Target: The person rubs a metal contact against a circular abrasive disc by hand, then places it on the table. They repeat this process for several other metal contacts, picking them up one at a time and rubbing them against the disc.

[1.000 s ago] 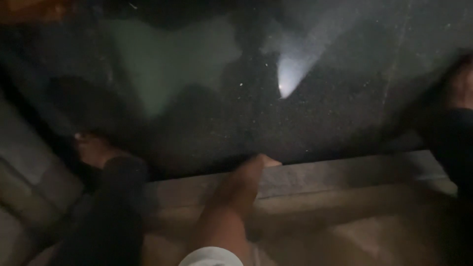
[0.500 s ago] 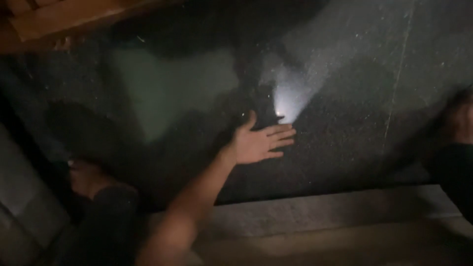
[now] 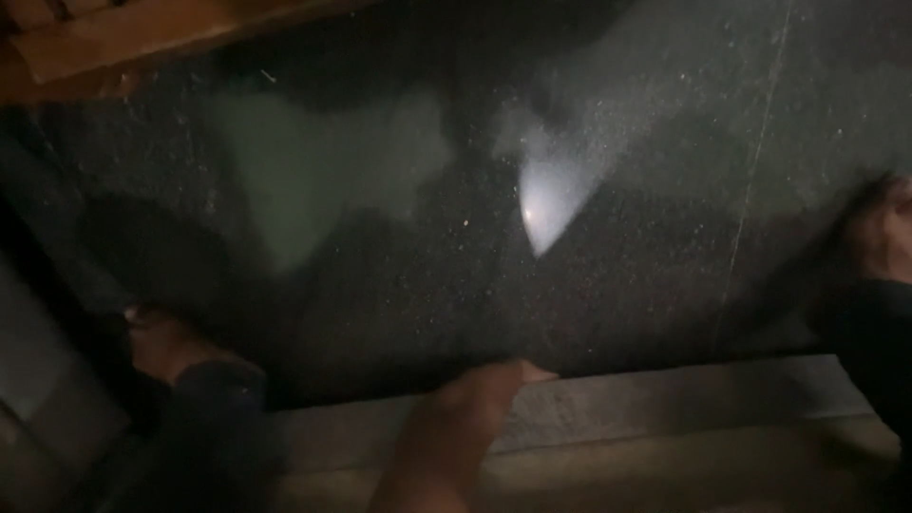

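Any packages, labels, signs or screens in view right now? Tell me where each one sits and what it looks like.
None that I can make out in this dim, blurred view.
Dark speckled slab: fills most of the frame, glossy, with a pale light glare near its middle.
Hand: at the slab's near edge, bottom centre; which hand it is I cannot tell.
Wooden piece: top left, brown.

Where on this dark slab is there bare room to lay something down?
The slab's middle and far side, around the light glare, are bare. Its near edge is crowded: a hand at centre, a foot at left, a blurred limb at right.
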